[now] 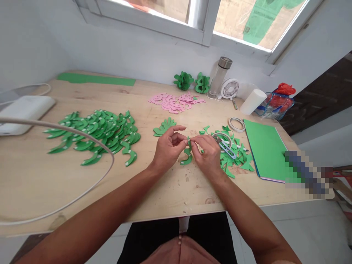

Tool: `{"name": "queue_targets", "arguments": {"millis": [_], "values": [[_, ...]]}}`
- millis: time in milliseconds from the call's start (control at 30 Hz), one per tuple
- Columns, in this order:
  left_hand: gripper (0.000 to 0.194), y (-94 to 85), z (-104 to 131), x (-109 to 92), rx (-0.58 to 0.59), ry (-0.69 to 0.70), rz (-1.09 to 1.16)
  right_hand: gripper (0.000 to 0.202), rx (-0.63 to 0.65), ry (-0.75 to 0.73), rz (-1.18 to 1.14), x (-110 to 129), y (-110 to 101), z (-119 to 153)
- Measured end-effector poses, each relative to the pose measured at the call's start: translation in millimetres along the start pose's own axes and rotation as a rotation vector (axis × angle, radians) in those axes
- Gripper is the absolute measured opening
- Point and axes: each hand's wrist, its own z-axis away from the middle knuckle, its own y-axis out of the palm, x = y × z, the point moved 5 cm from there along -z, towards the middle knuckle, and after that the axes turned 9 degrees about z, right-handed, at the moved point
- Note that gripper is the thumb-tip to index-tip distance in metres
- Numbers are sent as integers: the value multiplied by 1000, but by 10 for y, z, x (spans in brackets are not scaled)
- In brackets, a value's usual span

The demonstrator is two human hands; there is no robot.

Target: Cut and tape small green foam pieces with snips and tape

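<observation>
"What have you got there?"

"A curved green paper piece (187, 160), at twelve o'clock from my chest, over the table (165, 194). My left hand (171, 145) pinches its top end from nine o'clock, thumb against forefinger; my right hand (207, 149) nips that same end from three. The rest trails toward six, and I can't tell whether its lower curl touches the wood."

"Heavy?"

"Next to nothing, I'd judge. Springy rather than limp, but the narrow part would likely crease or tear if I tugged."

"Slippery?"

"Probably not. The white patch (182, 162) on it may be sticky, so I'd keep my skin off that."

"Best hold, then?"

"The broad part, flat between fingertips, squeezed lightly. In the heap of green pieces (101, 132), between nine and ten o'clock, they overlap, so I'd take one by its outer edge."

"And the green scraps (233, 161) at three?"

"Thin and pointed, I'd say, and just as light."
</observation>
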Motion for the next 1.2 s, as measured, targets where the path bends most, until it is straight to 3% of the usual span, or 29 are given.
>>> {"name": "queue_targets", "arguments": {"millis": [433,867,1033,1200], "values": [[38,8,4,-41,-14,-12,5,17,-12,63,-41,-53,-14,-8],[44,56,19,-34,74,-50,15,13,210,473,-560,-225,183,15],[43,79,24,-35,61,-114,43,17,162,615,-735,-306,204,11],[27,118,30,41,144,-218,-25,18,110,718,-790,-369,178,15]]}}
